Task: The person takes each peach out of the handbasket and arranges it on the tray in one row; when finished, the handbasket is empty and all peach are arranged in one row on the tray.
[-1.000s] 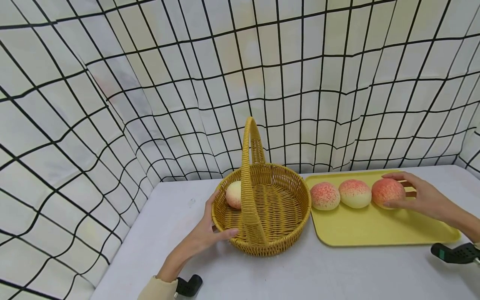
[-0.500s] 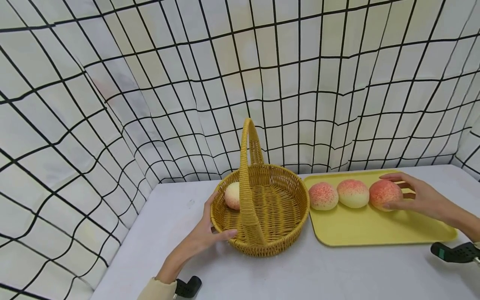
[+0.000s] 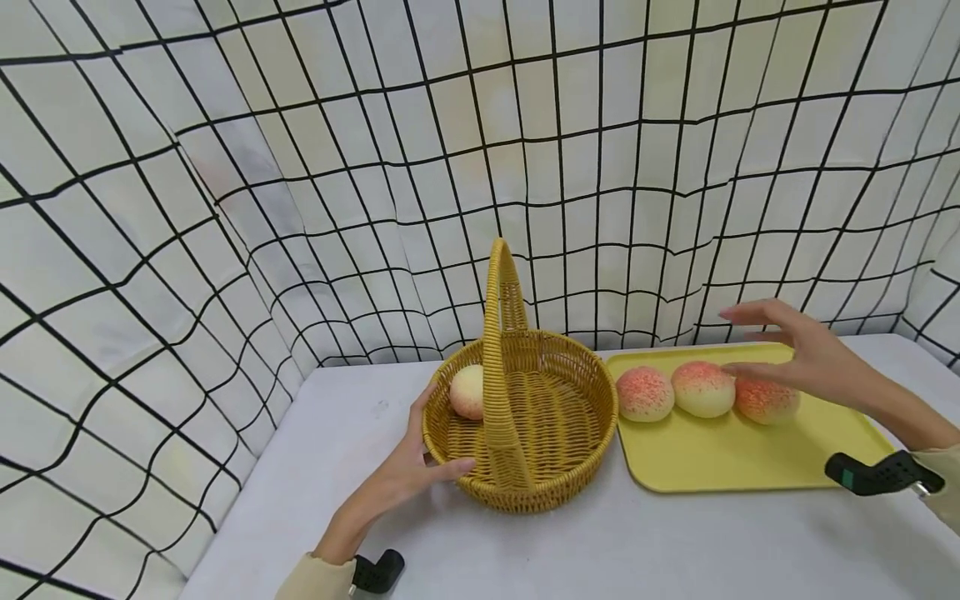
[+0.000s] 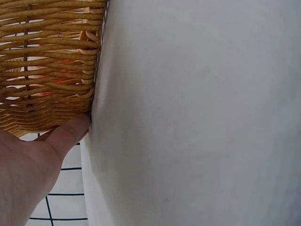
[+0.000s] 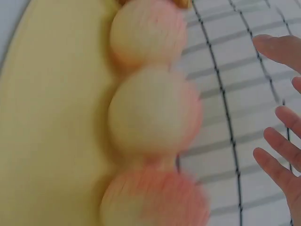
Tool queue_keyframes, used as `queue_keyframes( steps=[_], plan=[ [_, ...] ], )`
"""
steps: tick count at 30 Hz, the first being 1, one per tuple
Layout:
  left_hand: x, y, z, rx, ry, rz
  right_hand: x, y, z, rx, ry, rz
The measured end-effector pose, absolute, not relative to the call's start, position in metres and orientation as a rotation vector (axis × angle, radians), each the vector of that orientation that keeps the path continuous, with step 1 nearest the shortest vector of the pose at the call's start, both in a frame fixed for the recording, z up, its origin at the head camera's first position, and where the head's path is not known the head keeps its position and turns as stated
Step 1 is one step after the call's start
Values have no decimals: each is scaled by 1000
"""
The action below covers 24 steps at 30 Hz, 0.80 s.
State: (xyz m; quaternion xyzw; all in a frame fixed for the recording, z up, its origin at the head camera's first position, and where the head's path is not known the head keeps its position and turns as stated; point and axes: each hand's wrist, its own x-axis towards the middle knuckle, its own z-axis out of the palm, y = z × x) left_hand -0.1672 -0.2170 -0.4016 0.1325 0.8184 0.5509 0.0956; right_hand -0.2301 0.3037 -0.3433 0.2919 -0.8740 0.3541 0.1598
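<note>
My left hand (image 3: pixel 411 467) holds the round wicker basket (image 3: pixel 564 482) at its left side, fingers along the outer wall and thumb at the front. In the left wrist view the fingers (image 4: pixel 70 134) meet the basket's woven wall (image 4: pixel 51 101) low down. One pale peach (image 3: pixel 467 392) lies inside, partly behind the tall handle. My right hand (image 3: pixel 821 358) hovers over the yellow tray (image 3: pixel 720 467), fingers spread and holding nothing. Below it sit three pink-and-cream peaches in a row: left (image 3: pixel 645 394), middle (image 3: pixel 703 389) and right (image 3: pixel 767 401), the last partly covered by the hand.
A white cloth (image 3: pixel 600 550) covers the table. White sheeting with black netting (image 3: pixel 570 183) walls the back and left side. The basket stands right against the tray's left edge, its handle (image 3: pixel 495 358) rising high above the rim.
My right hand has let go of the rightmost peach and lifted up and leftward over the row. That peach stays on the tray. The left hand and basket have not moved.
</note>
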Motion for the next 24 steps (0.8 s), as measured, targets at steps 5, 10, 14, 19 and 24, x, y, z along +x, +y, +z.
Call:
queue_keyframes(
  steps=[5,10,14,19,24],
  plan=[
    [-168,-217,-403,391,2421,1632,-236,238,-311,1048,-2442,1117],
    [-167,-218,-403,383,2431,1626,-249,169,-289,1278,-2423,1133],
    [-168,-219,-402,378,2435,1625,-257,121,-283,1448,-2411,1148],
    [-167,-219,-402,391,2426,1623,-263,77,-292,1568,-2442,1144],
    [-166,-218,-402,381,2434,1609,-270,49,-311,1691,-2490,1062]
  ],
)
